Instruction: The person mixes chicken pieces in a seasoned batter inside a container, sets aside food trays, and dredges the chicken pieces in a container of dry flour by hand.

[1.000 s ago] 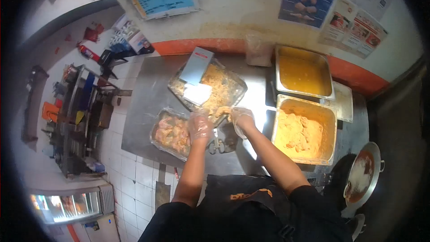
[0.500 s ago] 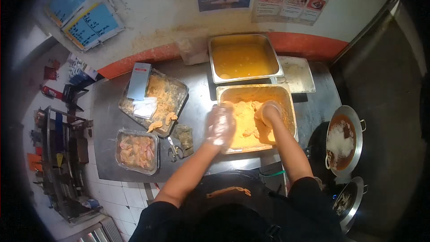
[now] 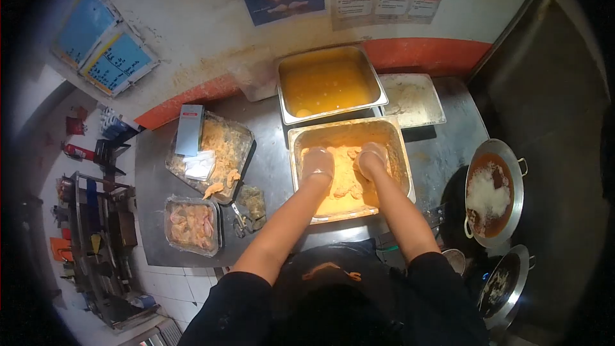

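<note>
A metal pan of orange seasoned flour stands in front of me, with coated lumps, seemingly chicken pieces, in the flour. Both hands wear clear plastic gloves. My left hand is in the left part of the pan, its fingers sunk in the flour. On the right side, my right hand also reaches into the flour, its fingers hidden. Whether either hand grips a piece cannot be made out. Behind this pan is a deeper steel pan of yellow-orange liquid.
At left are a crumb-covered tray with a grey box, a tub of raw chicken and scissors. A flat tray lies at back right. Two woks, one frying and one darker, stand right.
My left hand has come down from the pan's left rim into the flour. My right hand stays in the flour. The whole view has shifted slightly.
</note>
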A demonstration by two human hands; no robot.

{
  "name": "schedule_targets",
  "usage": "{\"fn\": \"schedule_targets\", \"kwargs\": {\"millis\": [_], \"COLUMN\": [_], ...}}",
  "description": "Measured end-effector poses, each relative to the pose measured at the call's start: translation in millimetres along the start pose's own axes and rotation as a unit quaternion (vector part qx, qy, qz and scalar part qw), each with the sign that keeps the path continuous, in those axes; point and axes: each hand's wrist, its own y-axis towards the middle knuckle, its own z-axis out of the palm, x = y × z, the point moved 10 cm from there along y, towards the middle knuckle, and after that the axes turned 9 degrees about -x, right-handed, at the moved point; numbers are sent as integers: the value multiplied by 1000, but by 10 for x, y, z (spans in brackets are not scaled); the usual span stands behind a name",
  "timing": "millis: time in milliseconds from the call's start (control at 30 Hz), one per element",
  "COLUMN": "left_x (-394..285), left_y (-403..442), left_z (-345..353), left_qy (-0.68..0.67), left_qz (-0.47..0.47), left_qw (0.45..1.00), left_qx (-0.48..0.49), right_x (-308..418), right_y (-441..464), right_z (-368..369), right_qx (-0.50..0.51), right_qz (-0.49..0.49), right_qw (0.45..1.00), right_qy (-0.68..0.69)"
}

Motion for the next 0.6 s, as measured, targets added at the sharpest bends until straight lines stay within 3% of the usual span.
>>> {"fn": "schedule_targets", "kwargs": {"millis": [33, 167, 233, 267, 367, 433, 467, 533, 567, 600], "left_x": [4, 51, 69, 87, 111, 94, -113, -433, -302, -251], "left_y": [3, -59, -50, -42, 49, 62, 22, -128, -102, -99], "left_z": [-102, -307, -341, -327, -495, -515, -521, -789, -691, -704], "left_qy": [-3, -57, -138, -140, -260, -319, -290, -246, -242, -244], "left_qz": [-3, 6, 15, 16, 13, -29, 25, 73, 19, 22], "left_qw": [999, 998, 988, 988, 959, 939, 948, 953, 958, 958], "left_qx": [-42, -8, -70, -71, -113, -127, -125, -161, -154, -152], "right_x": [-16, -158, -332, -390, -372, -169, -51, 264, 256, 167], "right_y": [2, 53, 96, 88, -63, -345, -434, -719, -766, -707], "right_z": [-3, -72, 108, 124, -121, -555, -451, -740, -844, -889], "right_qx": [-32, -67, -59, -60, -86, -182, -180, -357, -331, -333], "right_qz": [4, 49, 103, 103, 93, 30, 35, -64, -83, -80], "right_qw": [999, 988, 926, 926, 844, 872, 873, 859, 879, 879], "right_qy": [12, 130, 359, 358, 521, 454, 452, 360, 334, 332]}}
